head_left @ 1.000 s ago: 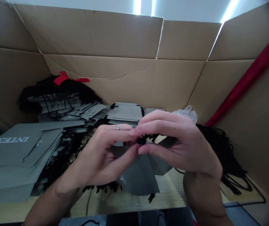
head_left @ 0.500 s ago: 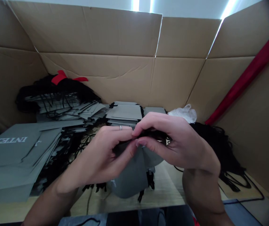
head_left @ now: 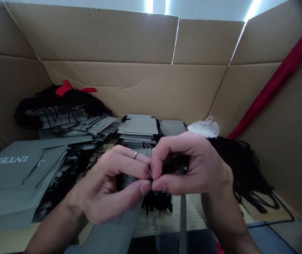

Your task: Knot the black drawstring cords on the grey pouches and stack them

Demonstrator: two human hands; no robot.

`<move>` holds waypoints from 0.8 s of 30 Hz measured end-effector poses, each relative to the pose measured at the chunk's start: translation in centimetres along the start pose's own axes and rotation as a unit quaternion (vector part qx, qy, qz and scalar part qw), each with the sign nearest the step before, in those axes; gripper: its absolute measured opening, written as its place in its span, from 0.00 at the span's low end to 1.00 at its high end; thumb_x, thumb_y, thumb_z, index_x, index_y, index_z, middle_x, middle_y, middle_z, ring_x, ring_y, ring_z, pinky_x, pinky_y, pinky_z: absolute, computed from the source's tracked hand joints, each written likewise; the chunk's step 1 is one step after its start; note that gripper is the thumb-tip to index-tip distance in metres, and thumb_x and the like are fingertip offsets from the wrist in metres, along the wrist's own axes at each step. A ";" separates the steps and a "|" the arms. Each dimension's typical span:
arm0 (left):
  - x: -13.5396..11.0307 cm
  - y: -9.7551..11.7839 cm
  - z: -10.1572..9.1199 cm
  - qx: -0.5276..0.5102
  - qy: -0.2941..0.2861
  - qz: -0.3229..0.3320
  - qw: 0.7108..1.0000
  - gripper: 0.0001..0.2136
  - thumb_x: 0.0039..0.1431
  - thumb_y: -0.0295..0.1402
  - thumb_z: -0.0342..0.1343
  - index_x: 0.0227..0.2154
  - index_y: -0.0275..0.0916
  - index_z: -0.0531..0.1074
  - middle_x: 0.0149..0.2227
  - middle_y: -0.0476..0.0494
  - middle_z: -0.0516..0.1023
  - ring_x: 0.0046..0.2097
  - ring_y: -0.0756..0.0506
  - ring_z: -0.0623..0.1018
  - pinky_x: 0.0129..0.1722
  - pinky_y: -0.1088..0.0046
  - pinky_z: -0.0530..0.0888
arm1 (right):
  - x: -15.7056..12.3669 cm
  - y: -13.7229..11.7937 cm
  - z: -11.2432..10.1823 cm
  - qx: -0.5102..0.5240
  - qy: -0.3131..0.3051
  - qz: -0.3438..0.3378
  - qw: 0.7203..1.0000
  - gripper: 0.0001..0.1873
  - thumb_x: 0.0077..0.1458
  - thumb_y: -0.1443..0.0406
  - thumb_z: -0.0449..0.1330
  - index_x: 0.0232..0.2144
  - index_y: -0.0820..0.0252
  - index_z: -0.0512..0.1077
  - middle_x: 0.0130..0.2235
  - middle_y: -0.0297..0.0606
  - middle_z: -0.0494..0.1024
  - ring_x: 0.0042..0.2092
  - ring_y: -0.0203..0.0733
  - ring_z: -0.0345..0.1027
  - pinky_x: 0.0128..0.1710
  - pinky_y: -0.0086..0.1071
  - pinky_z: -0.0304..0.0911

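My left hand (head_left: 108, 183), with a silver ring on one finger, and my right hand (head_left: 193, 165) meet at the middle of the view. Their fingertips pinch the top edge of a grey paper bag (head_left: 111, 233), which hangs down flattened toward the bottom of the view. A bunch of black cord handles (head_left: 157, 203) dangles just below my fingertips. The exact spot where the cord meets the bag is hidden by my fingers.
Stacks of grey paper bags (head_left: 137, 127) with black cords lie behind my hands, and a stack printed INTEX (head_left: 10, 176) lies to the left. A black cord heap (head_left: 243, 165), a white plastic bag (head_left: 203, 127) and a red ribbon (head_left: 66, 88) sit before cardboard walls (head_left: 108, 38).
The bag has swung from a loose bulge under my hands to a flat hang lower down. My hands have spread slightly, and the black cords now dangle beneath my fingers.
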State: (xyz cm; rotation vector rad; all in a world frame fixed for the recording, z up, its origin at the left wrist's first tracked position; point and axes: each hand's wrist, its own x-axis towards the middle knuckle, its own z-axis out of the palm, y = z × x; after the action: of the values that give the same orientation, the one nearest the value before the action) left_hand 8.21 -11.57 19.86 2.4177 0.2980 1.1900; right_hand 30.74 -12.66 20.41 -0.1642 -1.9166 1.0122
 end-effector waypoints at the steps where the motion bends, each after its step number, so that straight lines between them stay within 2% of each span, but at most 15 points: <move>1: -0.1 -0.1 0.0 -0.031 -0.006 0.000 1.000 0.18 0.70 0.37 0.60 0.23 0.42 0.71 0.20 0.50 0.69 0.23 0.49 0.70 0.24 0.73 0.72 | 0.0 0.2 0.1 0.040 0.001 0.003 0.999 0.15 0.48 0.77 0.79 0.35 0.66 0.80 0.30 0.31 0.79 0.29 0.27 0.68 0.28 0.18 0.65; 5: -0.2 -0.6 -0.2 -0.114 -0.012 -0.011 0.993 0.20 0.72 0.43 0.60 0.23 0.43 0.71 0.18 0.50 0.66 0.22 0.49 0.68 0.24 0.71 0.71 | 0.2 0.7 0.5 0.128 0.014 0.073 0.989 0.07 0.58 0.76 0.73 0.36 0.66 0.79 0.31 0.33 0.78 0.30 0.29 0.69 0.31 0.23 0.67; 8: -0.4 -0.7 -0.3 -0.101 0.020 -0.032 0.994 0.14 0.71 0.43 0.61 0.30 0.43 0.77 0.22 0.49 0.72 0.25 0.49 0.73 0.27 0.71 0.75 | 0.2 0.8 0.4 0.160 0.013 0.048 0.986 0.14 0.52 0.73 0.80 0.37 0.66 0.80 0.33 0.34 0.80 0.32 0.30 0.72 0.32 0.21 0.70; 11: -0.3 -0.7 -0.5 -0.073 0.021 -0.065 0.995 0.15 0.71 0.45 0.60 0.31 0.43 0.78 0.27 0.46 0.77 0.28 0.47 0.77 0.30 0.69 0.77 | 0.0 0.5 0.1 0.112 0.024 0.064 0.991 0.24 0.46 0.73 0.83 0.45 0.63 0.81 0.39 0.36 0.83 0.38 0.34 0.79 0.37 0.20 0.75; 14: 0.0 -0.7 -0.9 -0.083 -0.007 -0.083 0.993 0.21 0.73 0.46 0.57 0.24 0.41 0.74 0.23 0.47 0.72 0.26 0.48 0.72 0.27 0.70 0.72 | -0.1 0.1 -0.2 0.030 0.041 0.041 0.998 0.29 0.45 0.77 0.81 0.49 0.62 0.82 0.43 0.37 0.83 0.42 0.35 0.81 0.39 0.20 0.77; 18: 0.0 -1.0 -1.4 -0.122 -0.034 -0.118 0.985 0.23 0.74 0.44 0.55 0.22 0.39 0.67 0.20 0.49 0.65 0.24 0.49 0.66 0.25 0.69 0.64 | 0.0 -0.5 -0.7 -0.059 0.071 0.010 0.996 0.19 0.51 0.77 0.77 0.45 0.64 0.83 0.40 0.37 0.84 0.38 0.34 0.79 0.37 0.22 0.76; 21: -0.1 -1.0 -1.5 -0.114 -0.020 -0.146 0.983 0.23 0.73 0.43 0.57 0.22 0.39 0.66 0.21 0.48 0.66 0.25 0.49 0.66 0.26 0.69 0.64 | 0.1 -0.8 -0.8 -0.099 0.097 0.000 0.990 0.16 0.54 0.76 0.76 0.44 0.62 0.83 0.40 0.35 0.85 0.35 0.32 0.78 0.33 0.22 0.73; 24: 0.1 -0.7 -1.6 -0.101 -0.028 -0.142 0.984 0.23 0.74 0.44 0.56 0.22 0.40 0.67 0.21 0.49 0.65 0.25 0.49 0.65 0.26 0.70 0.66 | 0.0 -1.1 -0.7 -0.145 0.107 0.012 0.984 0.12 0.56 0.76 0.75 0.41 0.58 0.84 0.37 0.31 0.85 0.32 0.31 0.76 0.30 0.22 0.72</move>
State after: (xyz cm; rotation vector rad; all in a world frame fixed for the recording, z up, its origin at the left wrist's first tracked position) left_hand 7.03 -10.48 20.45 2.1452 0.4639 0.9733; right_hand 31.61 -12.96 21.35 -0.4471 -1.8570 0.6960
